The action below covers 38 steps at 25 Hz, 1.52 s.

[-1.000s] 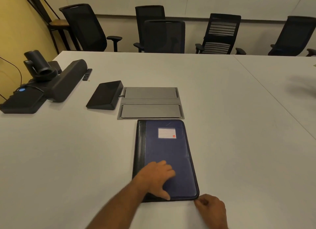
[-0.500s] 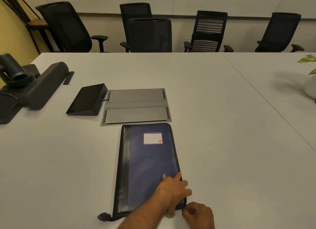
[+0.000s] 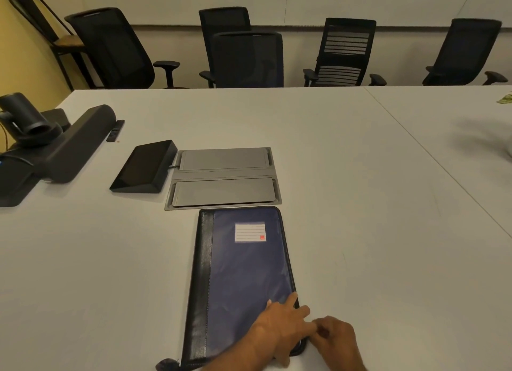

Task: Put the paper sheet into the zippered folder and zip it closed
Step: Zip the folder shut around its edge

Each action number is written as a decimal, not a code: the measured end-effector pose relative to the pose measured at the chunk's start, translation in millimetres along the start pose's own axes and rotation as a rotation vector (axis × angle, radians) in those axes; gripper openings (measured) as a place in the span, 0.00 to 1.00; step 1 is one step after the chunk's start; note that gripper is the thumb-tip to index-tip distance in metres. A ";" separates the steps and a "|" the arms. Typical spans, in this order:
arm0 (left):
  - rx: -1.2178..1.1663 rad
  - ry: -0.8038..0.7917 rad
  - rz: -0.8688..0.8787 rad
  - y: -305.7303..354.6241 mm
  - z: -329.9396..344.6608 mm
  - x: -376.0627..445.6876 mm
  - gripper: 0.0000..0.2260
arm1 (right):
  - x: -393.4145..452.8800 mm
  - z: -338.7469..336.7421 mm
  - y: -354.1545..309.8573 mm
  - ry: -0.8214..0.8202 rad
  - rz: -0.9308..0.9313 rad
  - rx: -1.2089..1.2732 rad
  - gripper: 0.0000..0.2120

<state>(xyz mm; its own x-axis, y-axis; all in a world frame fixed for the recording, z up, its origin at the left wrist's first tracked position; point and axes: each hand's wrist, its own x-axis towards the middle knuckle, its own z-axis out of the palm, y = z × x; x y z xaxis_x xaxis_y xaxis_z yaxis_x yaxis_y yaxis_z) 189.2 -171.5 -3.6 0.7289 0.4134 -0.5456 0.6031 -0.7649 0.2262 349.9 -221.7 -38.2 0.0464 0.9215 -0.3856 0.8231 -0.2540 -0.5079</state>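
since the earlier frames the left hand (image 3: 285, 326) has slid from mid-cover to the near right corner of the zippered folder (image 3: 243, 282), meeting the right hand (image 3: 336, 340). folder lies shut and flat on the white table (image 3: 360, 204), just in front of the grey cable hatch (image 3: 224, 178); no paper sheet visible, presumably inside. left fingers spread flat, pressing the cover. right fingers curled at the corner edge, likely pinching the zip pull, though it is hidden. judged light, semi-stiff, slick cover; hold down near the corner, pull along the edge.

Folder (image 3: 243, 273) on table (image 3: 346, 176), before cable hatch (image 3: 223, 178)
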 end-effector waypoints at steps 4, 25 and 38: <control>-0.020 -0.002 -0.001 2.1 -4.8 -3.9 0.33 | 13.6 -9.5 -1.5 -0.019 -0.054 0.018 0.04; 0.165 0.027 -0.179 -79.5 -64.6 10.5 0.47 | 68.1 -16.8 -13.2 0.015 -0.162 -0.077 0.09; 0.228 0.009 -0.158 -101.8 -75.2 41.7 0.36 | 91.0 -20.0 -20.9 0.045 -0.153 -0.104 0.09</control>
<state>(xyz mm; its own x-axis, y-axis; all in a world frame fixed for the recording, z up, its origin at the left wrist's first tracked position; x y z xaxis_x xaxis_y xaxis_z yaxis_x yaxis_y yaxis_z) 182.6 -39.2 11.3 0.6353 0.5398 -0.5523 0.6218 -0.7816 -0.0487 348.2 -126.7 -47.3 -0.0601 0.9598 -0.2742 0.8767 -0.0806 -0.4743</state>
